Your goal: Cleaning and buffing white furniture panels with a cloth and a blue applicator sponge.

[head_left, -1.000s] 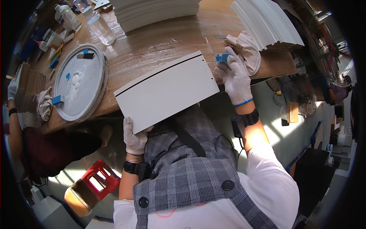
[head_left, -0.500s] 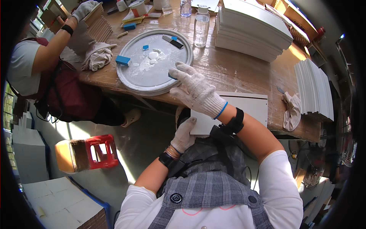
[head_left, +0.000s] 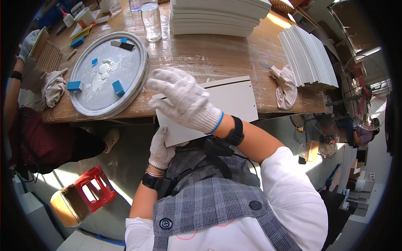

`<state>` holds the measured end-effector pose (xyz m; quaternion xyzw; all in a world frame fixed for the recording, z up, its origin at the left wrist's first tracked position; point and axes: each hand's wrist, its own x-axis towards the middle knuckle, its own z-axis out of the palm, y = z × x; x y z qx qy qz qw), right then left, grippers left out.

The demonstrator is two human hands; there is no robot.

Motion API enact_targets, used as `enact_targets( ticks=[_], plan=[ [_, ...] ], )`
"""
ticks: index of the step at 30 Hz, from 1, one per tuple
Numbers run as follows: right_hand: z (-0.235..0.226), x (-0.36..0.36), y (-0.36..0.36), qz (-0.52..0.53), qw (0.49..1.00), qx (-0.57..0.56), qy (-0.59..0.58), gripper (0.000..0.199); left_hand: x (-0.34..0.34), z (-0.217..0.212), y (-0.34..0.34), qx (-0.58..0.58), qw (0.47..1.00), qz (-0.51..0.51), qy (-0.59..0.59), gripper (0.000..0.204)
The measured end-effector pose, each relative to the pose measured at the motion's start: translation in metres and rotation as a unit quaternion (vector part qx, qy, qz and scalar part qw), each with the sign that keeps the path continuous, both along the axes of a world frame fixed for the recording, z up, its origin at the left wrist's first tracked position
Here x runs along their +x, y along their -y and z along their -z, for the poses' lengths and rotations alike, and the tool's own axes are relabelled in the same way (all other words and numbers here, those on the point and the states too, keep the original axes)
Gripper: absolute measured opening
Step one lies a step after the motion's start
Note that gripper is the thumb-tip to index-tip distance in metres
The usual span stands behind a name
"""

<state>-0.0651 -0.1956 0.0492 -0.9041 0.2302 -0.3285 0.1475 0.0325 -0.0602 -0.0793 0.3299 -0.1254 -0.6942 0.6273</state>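
Observation:
My left hand (head_left: 162, 149), in a white knit glove, grips the near left corner of a white board (head_left: 234, 100), its thumb on top. The board lies partly on the table edge and partly over my lap, with a dark groove along its far side. My right hand (head_left: 184, 98), also gloved, is over the board's left part with nothing in it, fingers apart and pointing left. Left of it is a round grey lid (head_left: 83, 106) bearing white paste (head_left: 104, 71), a dark scraper blade (head_left: 122, 44) and several blue blocks; one blue block (head_left: 118, 88) lies nearest my right hand.
White boards are stacked at the back (head_left: 213, 21) and right (head_left: 307, 56). A cloth (head_left: 285, 88) lies by the right stack. A clear bottle (head_left: 151, 23) stands behind the lid. A co-worker's gloved hand (head_left: 28, 44) is far left; a red stool (head_left: 95, 190) stands on the floor.
My right hand has let go of a blue block, which now lies on the lid's right part, and has drawn back over the board. The view has turned right; my left hand keeps its grip.

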Motion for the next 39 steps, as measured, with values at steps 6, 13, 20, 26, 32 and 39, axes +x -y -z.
enact_targets(
  ticks=[6, 13, 20, 26, 32, 39],
  plan=[
    [0.020, -0.152, 0.031, 0.447, 0.879, 0.016, -0.163, 0.024, -0.007, -0.003, 0.002, -0.021, 1.000, 0.001, -0.002, 0.046],
    [0.021, -0.153, 0.041, 0.459, 0.833, 0.006, -0.309, 0.031, -0.009, -0.007, 0.001, -0.016, 1.000, -0.001, 0.020, 0.050],
    [0.016, -0.149, 0.047, 0.450, 0.814, -0.001, -0.366, 0.029, -0.007, -0.002, 0.000, -0.024, 1.000, -0.012, 0.001, 0.047],
    [0.013, -0.135, 0.041, 0.417, 0.820, 0.029, -0.392, 0.032, -0.009, -0.006, 0.002, -0.020, 1.000, -0.013, 0.001, 0.047],
    [0.011, -0.141, 0.051, 0.448, 0.793, 0.063, -0.408, 0.033, -0.005, 0.002, 0.000, -0.033, 0.999, -0.002, 0.004, 0.048],
    [0.011, -0.133, 0.048, 0.435, 0.799, 0.071, -0.408, 0.034, -0.005, 0.004, -0.001, -0.034, 0.999, -0.015, -0.003, 0.048]
  ],
)
